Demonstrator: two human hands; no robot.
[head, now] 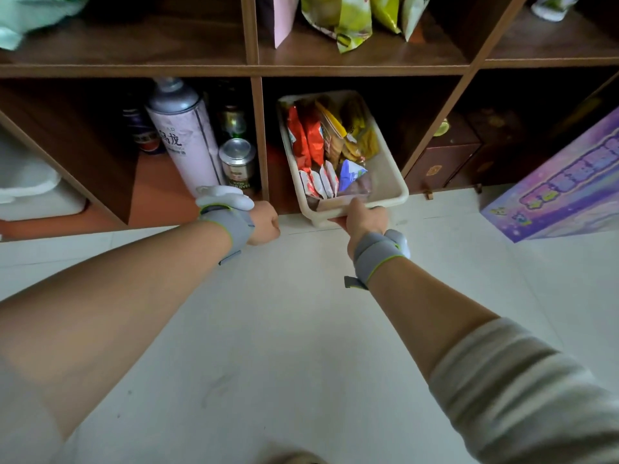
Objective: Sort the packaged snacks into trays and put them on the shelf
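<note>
Tray (390,182): cream plastic, centre of frame, angled in the middle lower shelf (261,135) compartment, filled with snack packets (315,139). Right hand (363,217): grips the tray's near rim. Left hand (264,222): fist curled, holding nothing, left of tray.

One cream tray (390,182) of snack packets; two hands; two grey wrist straps; one tall pink can (187,142); one purple box (562,189) at the floor's right edge.
</note>
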